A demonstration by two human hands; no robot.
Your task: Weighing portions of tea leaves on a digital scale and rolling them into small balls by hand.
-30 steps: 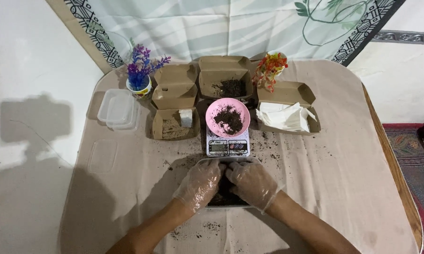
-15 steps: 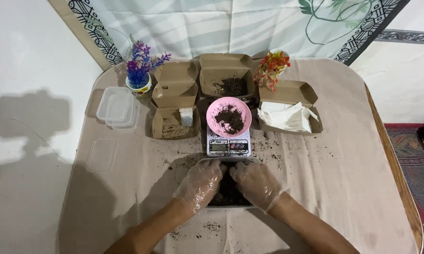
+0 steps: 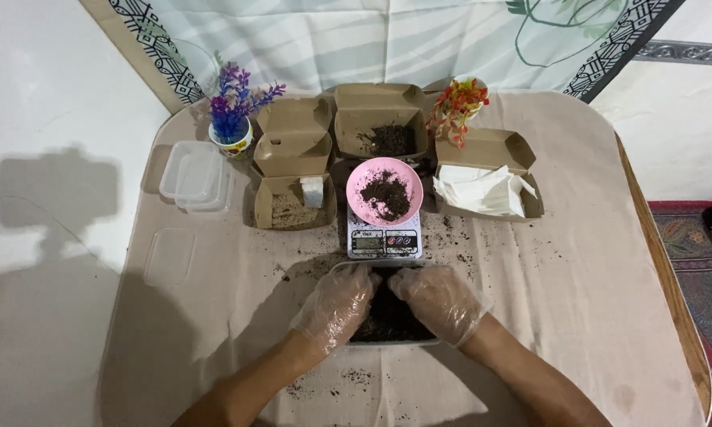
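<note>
Gloved left hand (image 3: pixel 336 307) and right hand (image 3: pixel 439 300) press curled into dark soil in tray (image 3: pixel 391 336), just below scale (image 3: pixel 384 241). Pink bowl (image 3: pixel 384 190) sits on scale; three brown cartons (image 3: pixel 293 162) behind.

One view only, from my head, looking steeply down and forward over the table (image 3: pixel 577 316). My gloved left hand (image 3: pixel 336 307) and right hand (image 3: pixel 437 300) sit low centre, close to the lens; the boxes and the patterned curtain (image 3: pixel 388 39) lie farther off at top. Wall left, rug right edge.
</note>
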